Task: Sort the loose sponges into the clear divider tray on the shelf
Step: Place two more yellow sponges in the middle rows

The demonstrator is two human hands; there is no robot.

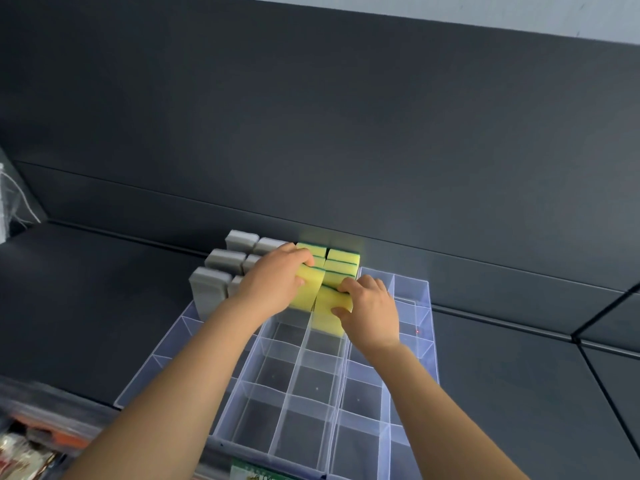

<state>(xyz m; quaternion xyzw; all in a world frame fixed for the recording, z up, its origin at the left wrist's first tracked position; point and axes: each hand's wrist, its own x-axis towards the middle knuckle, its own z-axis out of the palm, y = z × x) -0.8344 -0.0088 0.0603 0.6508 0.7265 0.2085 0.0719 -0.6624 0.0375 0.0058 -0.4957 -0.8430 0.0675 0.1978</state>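
A clear divider tray (298,372) sits on the dark shelf, with many open compartments toward me. Its far rows hold upright grey sponges (207,289) on the left and yellow sponges with green scouring backs (343,259) on the right. My left hand (273,282) grips a yellow sponge (306,287) standing in a far compartment. Just right of it, my right hand (372,311) grips another yellow sponge (327,311), partly lowered into the neighbouring compartment. Both sponges are upright and touch each other.
The dark shelf back wall (311,150) rises right behind the tray. A bin with packaged goods (31,445) sits at the lower left below the shelf edge. A label (256,474) shows under the tray's front edge.
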